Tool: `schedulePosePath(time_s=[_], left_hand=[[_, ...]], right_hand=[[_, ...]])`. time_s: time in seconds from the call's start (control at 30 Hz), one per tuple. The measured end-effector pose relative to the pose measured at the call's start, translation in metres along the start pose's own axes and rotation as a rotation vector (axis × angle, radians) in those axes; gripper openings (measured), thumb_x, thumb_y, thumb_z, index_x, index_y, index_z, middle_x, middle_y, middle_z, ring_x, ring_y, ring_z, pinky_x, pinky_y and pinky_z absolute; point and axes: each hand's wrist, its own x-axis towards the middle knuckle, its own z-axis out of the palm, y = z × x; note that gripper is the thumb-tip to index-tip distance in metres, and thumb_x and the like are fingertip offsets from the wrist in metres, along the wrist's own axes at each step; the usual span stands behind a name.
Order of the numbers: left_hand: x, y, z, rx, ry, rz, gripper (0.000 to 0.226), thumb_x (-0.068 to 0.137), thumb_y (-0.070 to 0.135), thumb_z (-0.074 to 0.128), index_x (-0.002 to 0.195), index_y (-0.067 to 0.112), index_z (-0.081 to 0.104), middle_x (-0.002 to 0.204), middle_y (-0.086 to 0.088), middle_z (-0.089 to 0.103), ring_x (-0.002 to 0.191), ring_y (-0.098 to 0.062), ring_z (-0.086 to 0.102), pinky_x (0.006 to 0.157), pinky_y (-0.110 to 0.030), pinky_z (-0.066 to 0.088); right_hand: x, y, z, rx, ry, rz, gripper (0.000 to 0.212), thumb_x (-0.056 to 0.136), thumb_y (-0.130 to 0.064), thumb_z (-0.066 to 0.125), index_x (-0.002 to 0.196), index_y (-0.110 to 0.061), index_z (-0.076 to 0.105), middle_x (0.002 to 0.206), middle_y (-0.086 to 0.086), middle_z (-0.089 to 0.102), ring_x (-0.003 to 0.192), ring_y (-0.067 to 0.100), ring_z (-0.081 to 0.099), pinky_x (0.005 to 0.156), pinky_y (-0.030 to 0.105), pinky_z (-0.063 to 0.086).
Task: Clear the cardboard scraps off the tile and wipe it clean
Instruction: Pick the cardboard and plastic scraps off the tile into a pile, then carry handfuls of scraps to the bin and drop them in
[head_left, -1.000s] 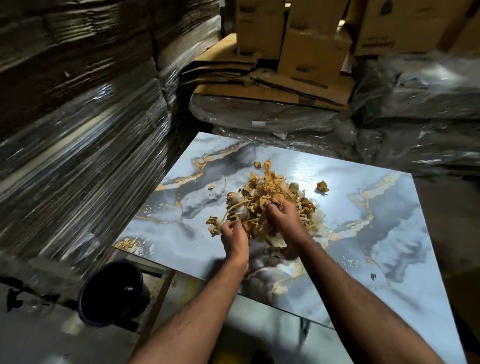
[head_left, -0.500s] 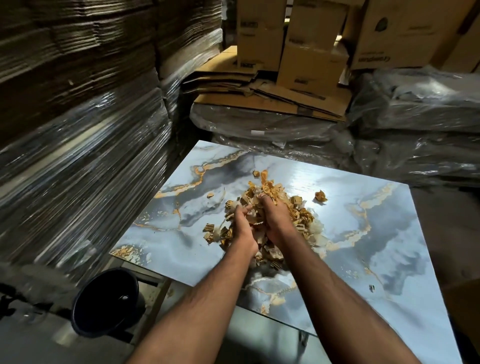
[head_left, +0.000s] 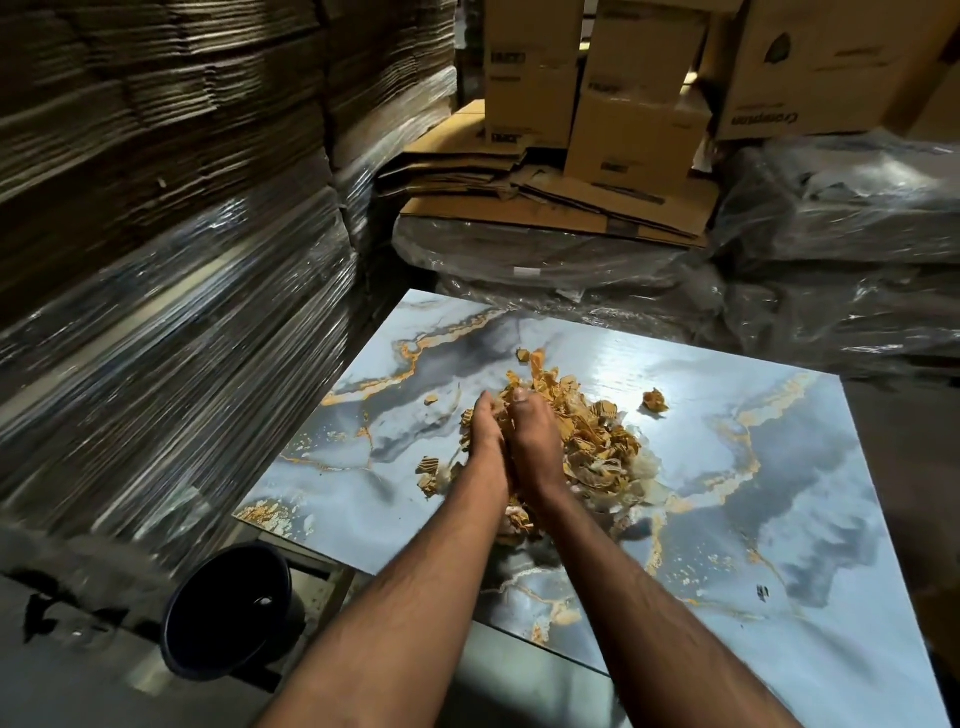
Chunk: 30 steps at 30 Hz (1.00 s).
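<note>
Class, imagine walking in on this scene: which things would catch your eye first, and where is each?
First, the marbled tile with gold veins, mid-frame. On it sits a heap of cardboard scraps, where the left hand and right hand press together. A dark bucket stands lower left.

Dim storage area. Shrink-wrapped stacks of flattened cardboard (head_left: 171, 270) fill the left side. Printed cartons (head_left: 639, 88) stand at the rear on flattened boxes (head_left: 561, 202) over plastic-wrapped bundles (head_left: 841, 249). A dark bucket (head_left: 228, 613) sits on the floor, lower left.
</note>
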Motion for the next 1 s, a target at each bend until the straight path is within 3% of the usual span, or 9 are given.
schedulePosePath(time_s=[0.13, 0.2, 0.3, 0.4, 0.5, 0.67, 0.8, 0.9, 1.0], left_hand=[[0.002, -0.001, 0.005, 0.087, -0.008, 0.039, 0.049, 0.089, 0.054, 0.054, 0.091, 0.009, 0.073, 0.090, -0.012, 0.074, 0.091, -0.028, 0.068, 0.086, -0.040, 0.055], [0.002, -0.005, 0.009, 0.086, -0.001, 0.072, 0.040, 0.091, 0.046, 0.057, 0.089, 0.009, 0.072, 0.088, -0.011, 0.074, 0.084, -0.025, 0.068, 0.070, -0.032, 0.054], [0.004, -0.008, 0.016, 0.081, 0.027, 0.161, 0.041, 0.086, 0.048, 0.062, 0.100, 0.010, 0.071, 0.094, -0.010, 0.074, 0.087, -0.024, 0.069, 0.069, -0.031, 0.054], [0.001, -0.006, 0.017, 0.070, 0.059, 0.181, 0.030, 0.092, 0.031, 0.055, 0.069, 0.014, 0.066, 0.074, -0.006, 0.069, 0.076, -0.023, 0.065, 0.067, -0.031, 0.054], [-0.008, 0.002, 0.014, 0.099, 0.071, 0.216, 0.026, 0.091, 0.016, 0.049, 0.073, 0.013, 0.068, 0.077, -0.006, 0.069, 0.076, -0.022, 0.065, 0.067, -0.030, 0.053], [-0.009, 0.020, -0.013, 0.166, 0.113, 0.302, 0.026, 0.097, 0.021, 0.049, 0.099, 0.008, 0.071, 0.090, -0.007, 0.070, 0.082, -0.020, 0.065, 0.066, -0.027, 0.052], [-0.001, 0.054, -0.060, 0.126, 0.154, 0.310, 0.046, 0.102, 0.046, 0.038, 0.093, 0.013, 0.068, 0.105, -0.014, 0.070, 0.100, -0.027, 0.066, 0.093, -0.038, 0.053], [-0.001, 0.088, -0.113, -0.063, 0.122, 0.251, 0.064, 0.101, 0.056, 0.026, 0.078, 0.012, 0.066, 0.086, -0.012, 0.071, 0.090, -0.028, 0.066, 0.094, -0.038, 0.050], [0.005, 0.119, -0.181, -0.132, 0.126, 0.190, 0.059, 0.102, 0.049, 0.030, 0.071, 0.011, 0.062, 0.068, -0.009, 0.067, 0.068, -0.023, 0.063, 0.076, -0.032, 0.050]], right_hand=[[0.006, 0.006, 0.003, 0.074, 0.056, 0.093, 0.051, 0.088, -0.079, 0.029, 0.089, -0.043, 0.064, 0.105, 0.000, 0.062, 0.107, 0.026, 0.057, 0.090, 0.054, 0.050], [0.014, 0.015, -0.001, 0.119, 0.092, 0.135, 0.043, 0.088, -0.066, 0.039, 0.079, -0.033, 0.065, 0.105, 0.007, 0.059, 0.103, 0.028, 0.057, 0.087, 0.054, 0.052], [0.011, -0.001, -0.011, 0.211, 0.137, 0.179, 0.034, 0.087, -0.047, 0.049, 0.065, -0.022, 0.058, 0.089, 0.017, 0.056, 0.080, 0.024, 0.053, 0.075, 0.045, 0.052], [0.005, -0.015, -0.015, 0.332, 0.137, 0.195, 0.020, 0.096, -0.019, 0.049, 0.079, -0.014, 0.060, 0.080, 0.008, 0.060, 0.073, 0.019, 0.054, 0.066, 0.033, 0.047], [0.002, -0.015, -0.008, 0.390, 0.132, 0.185, 0.019, 0.096, -0.011, 0.047, 0.102, -0.014, 0.065, 0.098, 0.002, 0.068, 0.088, 0.017, 0.063, 0.073, 0.030, 0.051], [-0.001, -0.016, 0.026, 0.366, 0.027, 0.185, 0.038, 0.092, -0.002, 0.045, 0.119, -0.013, 0.069, 0.113, -0.001, 0.070, 0.106, 0.011, 0.065, 0.095, 0.029, 0.053], [-0.019, -0.034, 0.077, 0.321, -0.052, 0.104, 0.025, 0.092, 0.001, 0.051, 0.102, -0.005, 0.074, 0.095, 0.002, 0.074, 0.085, 0.009, 0.068, 0.076, 0.017, 0.055], [-0.035, -0.040, 0.132, 0.297, -0.078, 0.128, 0.011, 0.092, -0.014, 0.062, 0.085, -0.015, 0.071, 0.080, -0.002, 0.073, 0.078, 0.012, 0.068, 0.070, 0.025, 0.054], [-0.059, -0.041, 0.197, 0.252, -0.167, 0.147, 0.007, 0.090, -0.018, 0.067, 0.083, -0.014, 0.067, 0.079, -0.001, 0.071, 0.074, 0.012, 0.065, 0.069, 0.026, 0.052]])
